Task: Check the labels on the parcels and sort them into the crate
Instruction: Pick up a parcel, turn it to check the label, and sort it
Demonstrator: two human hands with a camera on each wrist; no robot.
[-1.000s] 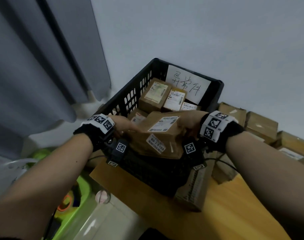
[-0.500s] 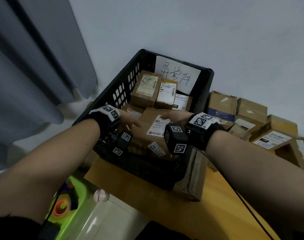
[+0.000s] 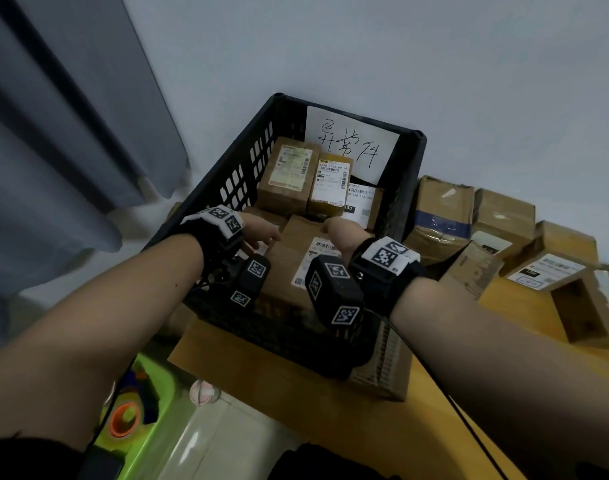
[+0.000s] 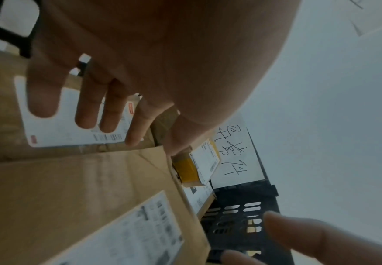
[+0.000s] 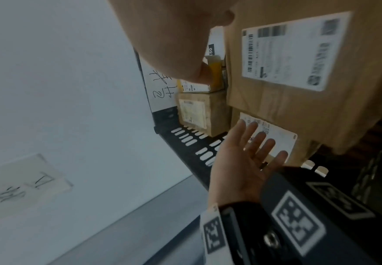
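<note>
Black plastic crate (image 3: 405,188) with slotted walls stands on the yellow wooden surface (image 3: 445,420), and a white paper sheet with handwritten characters (image 3: 351,147) leans on its far wall. Inside it now lies the big brown cardboard parcel with a white label (image 3: 296,258), on top of other labelled boxes. One second ago you carried this parcel above the near rim, with both hands clamped on its ends; half a second ago it was going down; now it rests inside and you have let it go. So this parcel is sorted, in my judgement, and you can go to the next one.

To the right of the crate, a row of brown cardboard boxes (image 3: 500,220) waits on the surface, still outside. They came more into the head view as your head turned right.

Your left hand (image 3: 261,232) is spread, with straight fingers (image 4: 87,111) over a lower white label, holding nothing. Your right hand (image 3: 344,233) also holds nothing: in the left wrist view its fingers look straight and loose, just beside the parcel. Whether it still touches the cardboard, I cannot tell.
</note>
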